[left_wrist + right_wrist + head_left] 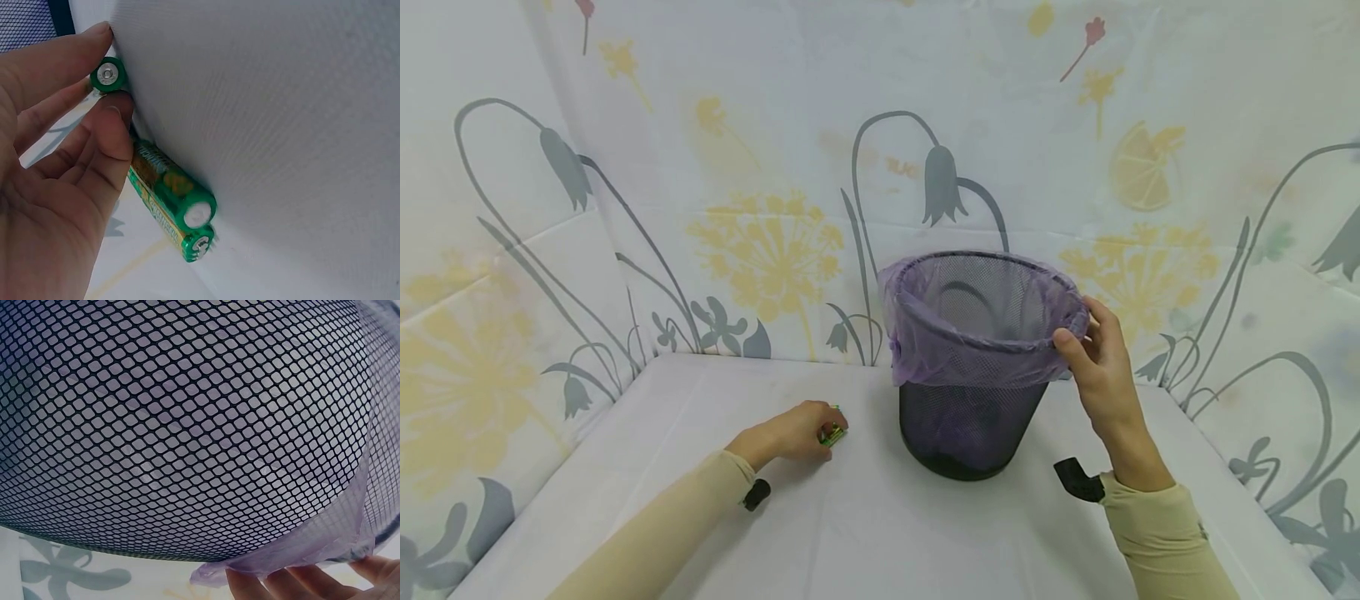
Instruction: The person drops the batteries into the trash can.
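My left hand [793,432] is low over the white tabletop, left of the wastebasket. In the left wrist view, a green battery [108,74] is seen end-on between its thumb and fingers, pinched there. Two more green-and-gold batteries [172,181] lie side by side on the cloth, right against the fingertips. My right hand [1105,367] grips the right rim of a black mesh wastebasket [962,429], thumb on the near side and fingers behind. A thin purple bin liner [977,362] is folded over the rim. In the right wrist view, several fingers [312,581] press the liner's edge.
White cloth covers the tabletop [865,533]. Behind and at both sides hang pale sheets [805,108] printed with grey and yellow flowers. Black straps [1078,481] show at both wrists, over light sleeves.
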`<state>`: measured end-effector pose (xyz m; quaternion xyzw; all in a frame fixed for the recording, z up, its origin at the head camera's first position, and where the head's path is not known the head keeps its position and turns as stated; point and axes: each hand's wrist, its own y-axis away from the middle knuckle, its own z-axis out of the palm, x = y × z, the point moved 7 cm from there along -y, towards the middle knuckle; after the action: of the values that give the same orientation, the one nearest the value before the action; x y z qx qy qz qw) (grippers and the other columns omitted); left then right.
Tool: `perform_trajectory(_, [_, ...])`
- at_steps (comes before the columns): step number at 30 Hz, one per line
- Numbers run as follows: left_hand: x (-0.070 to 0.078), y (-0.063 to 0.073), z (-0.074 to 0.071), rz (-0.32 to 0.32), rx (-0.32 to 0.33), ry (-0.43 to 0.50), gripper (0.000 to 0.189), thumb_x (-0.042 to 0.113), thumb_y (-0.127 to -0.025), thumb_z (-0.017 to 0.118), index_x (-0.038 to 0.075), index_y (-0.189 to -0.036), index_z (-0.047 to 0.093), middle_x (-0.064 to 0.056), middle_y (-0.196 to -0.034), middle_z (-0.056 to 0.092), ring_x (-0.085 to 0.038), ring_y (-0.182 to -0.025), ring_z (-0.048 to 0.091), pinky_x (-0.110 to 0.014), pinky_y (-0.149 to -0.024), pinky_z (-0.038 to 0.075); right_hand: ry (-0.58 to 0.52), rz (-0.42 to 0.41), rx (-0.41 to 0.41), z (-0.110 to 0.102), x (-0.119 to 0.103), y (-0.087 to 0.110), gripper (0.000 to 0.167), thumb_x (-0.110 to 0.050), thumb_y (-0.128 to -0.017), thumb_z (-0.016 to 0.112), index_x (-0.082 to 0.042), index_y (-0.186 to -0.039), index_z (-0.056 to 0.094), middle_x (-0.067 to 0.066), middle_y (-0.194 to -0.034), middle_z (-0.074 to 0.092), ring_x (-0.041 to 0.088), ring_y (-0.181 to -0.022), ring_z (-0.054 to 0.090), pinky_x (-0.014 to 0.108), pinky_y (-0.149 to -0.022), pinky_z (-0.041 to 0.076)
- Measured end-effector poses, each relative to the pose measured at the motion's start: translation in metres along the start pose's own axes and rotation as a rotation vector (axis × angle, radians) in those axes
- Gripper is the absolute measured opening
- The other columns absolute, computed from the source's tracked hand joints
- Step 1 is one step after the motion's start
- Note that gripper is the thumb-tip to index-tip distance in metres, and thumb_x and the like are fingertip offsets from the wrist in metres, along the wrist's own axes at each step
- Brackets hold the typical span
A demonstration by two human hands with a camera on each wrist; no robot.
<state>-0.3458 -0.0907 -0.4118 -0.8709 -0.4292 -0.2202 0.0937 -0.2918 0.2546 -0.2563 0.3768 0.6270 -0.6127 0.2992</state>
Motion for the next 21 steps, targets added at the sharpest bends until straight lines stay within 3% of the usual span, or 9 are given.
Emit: perform_trajectory(21, [0.0035,-0.0022,0.0003,0.033,-0.010,-0.026,0.037,0.001,-0.073,0.079,0.003,-0.107,0.066,-0.002,-0.087,0.059,-0.016,-0.081,0.054,-0.033,-0.076,0.046,-0.003,0.003,-0.003,0.0003,-0.0011,0.0005,0.061,-0.014,-0.096,0.054,-0.012,-0.149,0.025,0.021,-0.133,0.038,0.020,-0.115,0.047,0.017,-0.088,0.040])
